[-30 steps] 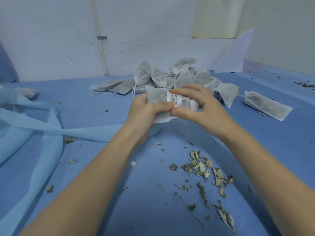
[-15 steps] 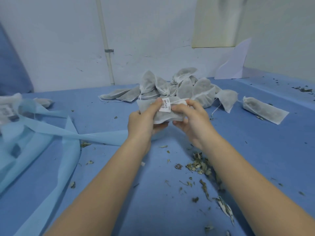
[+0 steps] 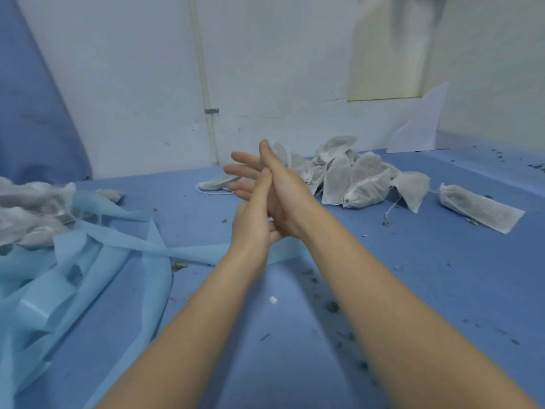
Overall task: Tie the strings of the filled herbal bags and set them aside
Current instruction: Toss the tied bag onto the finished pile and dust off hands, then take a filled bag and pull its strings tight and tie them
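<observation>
hands: left hand point(image 3: 253, 228) and right hand point(image 3: 280, 190) crossed, fingers straight, holding nothing | change: the labelled bag they gripped half a second ago is gone from them (set aside, I'd guess) | bags: untied pile point(image 3: 351, 178) at bench point(image 3: 442, 276) far edge, blurred heap point(image 3: 26, 208) at left edge | next: fetch another

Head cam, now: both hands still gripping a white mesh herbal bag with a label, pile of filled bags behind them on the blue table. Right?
Not quite. In the head view the left hand and right hand hold nothing: they are pressed together, crossed, fingers straight, with no labelled bag between them. The rest stands: the pile of filled white mesh herbal bags lies behind them on the blue table.
</observation>
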`<action>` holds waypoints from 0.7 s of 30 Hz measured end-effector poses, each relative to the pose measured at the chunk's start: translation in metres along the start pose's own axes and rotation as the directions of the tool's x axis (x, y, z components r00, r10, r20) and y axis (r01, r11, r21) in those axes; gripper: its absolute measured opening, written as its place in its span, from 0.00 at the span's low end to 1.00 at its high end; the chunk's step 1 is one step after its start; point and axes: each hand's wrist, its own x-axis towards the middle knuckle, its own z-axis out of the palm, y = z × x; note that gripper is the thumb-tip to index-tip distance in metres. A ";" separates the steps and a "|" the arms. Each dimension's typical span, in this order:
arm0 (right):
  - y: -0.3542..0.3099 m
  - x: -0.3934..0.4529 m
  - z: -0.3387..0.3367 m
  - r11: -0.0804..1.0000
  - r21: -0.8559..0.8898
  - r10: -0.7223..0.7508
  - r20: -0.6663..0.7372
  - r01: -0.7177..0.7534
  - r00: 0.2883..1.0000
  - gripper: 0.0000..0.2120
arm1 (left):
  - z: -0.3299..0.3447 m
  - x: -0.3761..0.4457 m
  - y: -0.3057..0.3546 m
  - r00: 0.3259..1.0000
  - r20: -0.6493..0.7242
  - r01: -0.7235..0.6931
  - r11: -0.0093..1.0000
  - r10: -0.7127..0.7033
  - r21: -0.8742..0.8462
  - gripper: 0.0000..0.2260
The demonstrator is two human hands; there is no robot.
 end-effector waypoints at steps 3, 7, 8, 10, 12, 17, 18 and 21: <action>-0.004 -0.010 -0.032 0.997 0.076 0.043 -0.131 -0.033 0.990 0.18 | 0.025 0.006 -0.019 0.998 0.032 0.049 0.994 -0.053 0.093 0.20; -0.009 -0.025 -0.083 0.990 0.138 0.063 -0.385 -0.010 0.921 0.12 | 0.072 0.015 -0.049 0.990 0.120 0.036 0.963 -0.071 0.267 0.19; -0.010 -0.030 -0.097 0.990 0.144 0.073 -0.446 -0.009 0.892 0.11 | 0.085 0.017 -0.056 0.986 0.143 0.038 0.952 -0.085 0.305 0.19; -0.011 -0.040 -0.122 0.991 0.131 0.091 -0.554 -0.021 0.827 0.10 | 0.107 0.024 -0.068 0.980 0.162 0.042 0.915 -0.116 0.401 0.21; -0.011 -0.050 -0.147 0.994 0.113 0.077 -0.634 -0.006 0.769 0.09 | 0.124 0.033 -0.080 0.978 0.180 0.002 0.868 -0.105 0.496 0.19; -0.004 -0.067 -0.200 0.994 0.110 0.068 -0.727 0.018 0.683 0.11 | 0.146 0.078 -0.099 0.999 0.041 -0.048 0.693 0.027 0.719 0.13; -0.004 -0.067 -0.206 0.991 0.134 0.094 -0.735 0.008 0.672 0.11 | 0.147 0.089 -0.100 0.997 0.000 -0.048 0.632 0.075 0.774 0.13; -0.005 -0.062 -0.216 0.982 0.190 0.135 -0.750 0.016 0.647 0.10 | 0.148 0.111 -0.103 0.982 0.019 -0.114 0.514 0.186 0.850 0.16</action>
